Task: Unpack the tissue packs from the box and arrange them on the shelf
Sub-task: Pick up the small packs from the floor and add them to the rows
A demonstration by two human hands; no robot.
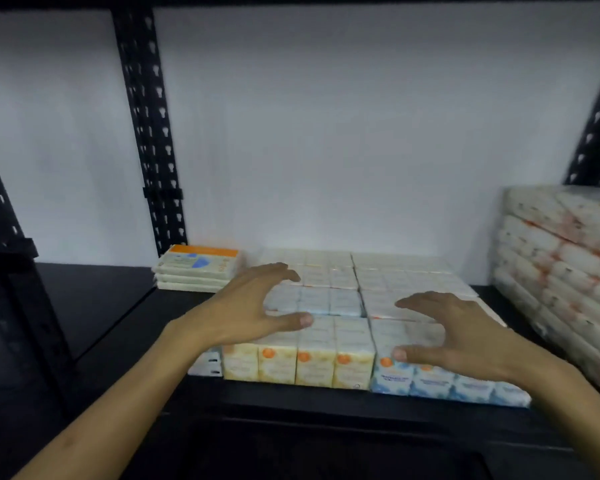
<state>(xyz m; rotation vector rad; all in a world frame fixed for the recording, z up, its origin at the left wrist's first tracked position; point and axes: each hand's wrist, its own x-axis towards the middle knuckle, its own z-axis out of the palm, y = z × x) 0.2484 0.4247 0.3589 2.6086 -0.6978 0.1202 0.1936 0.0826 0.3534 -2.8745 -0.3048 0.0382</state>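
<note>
1. The tissue packs (329, 306) lie in a flat block on the black shelf (94, 306), set in rows from the front edge back toward the white wall (326, 133).
2. The front row shows two kinds: yellow packs with orange dots (298, 363) on the left, and blue-and-white packs (433, 381) on the right, side by side and touching.
3. The left hand (243, 306) is spread above the left half of the block, its fingers (284, 271) reaching over the middle rows and its thumb lying across the top of the front yellow row.
4. Its fingers are released and curved, grasping nothing; whether the fingertips touch the packs cannot be told through the blur.
5. The right hand (458, 330) is spread over the right half, its fingers (413, 301) pointing left across the top of the packs and its thumb at the top front edge of the blue-and-white row.
6. These fingers too are released and hold no pack.
7. A short stack of flat packs with an orange band (198, 268) lies at the back left, just beside the block.
8. A tall wrapped bundle of tissue (561, 265) stands at the right end of the shelf, near the right hand.
9. Black perforated uprights (149, 133) frame the shelf.
</note>
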